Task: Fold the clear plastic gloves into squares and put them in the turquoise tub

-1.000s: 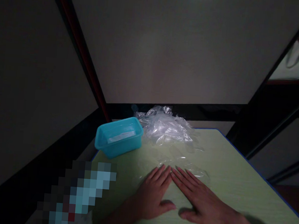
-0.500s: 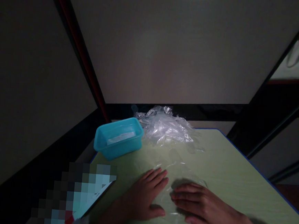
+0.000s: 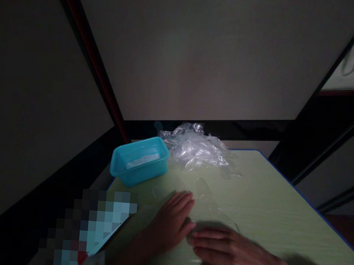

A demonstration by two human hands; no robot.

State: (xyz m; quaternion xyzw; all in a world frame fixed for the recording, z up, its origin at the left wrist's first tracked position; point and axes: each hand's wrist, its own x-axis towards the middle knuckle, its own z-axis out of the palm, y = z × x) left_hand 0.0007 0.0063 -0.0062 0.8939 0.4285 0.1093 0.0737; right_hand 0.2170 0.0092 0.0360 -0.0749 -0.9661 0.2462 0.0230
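Note:
A thin clear disposable plastic glove (image 3: 205, 188) lies spread on the table, its outline faint and partly hidden by my hands. My left hand (image 3: 171, 220) rests flat on its left side, fingers stretched out and pointing away from me. To the right, my right hand (image 3: 229, 251) is held low over the glove's near part, with straight fingers pointing left and a shadow beneath. Whether the right fingertips touch the plastic, I cannot tell. Neither hand grips anything. Behind them sits a crumpled pile of clear plastic gloves (image 3: 197, 150).
A turquoise plastic basket (image 3: 146, 175) with a whitish piece inside stands at the table's back left. The pale green table (image 3: 270, 197) has a blue edge. A pixelated light-blue item (image 3: 108, 225) lies at the left. A panel wall (image 3: 200, 69) rises behind.
My right hand has moved left and nearer to me. My left hand has shifted slightly away from me and left, its thumb closer to the fingers. The view has tilted slightly.

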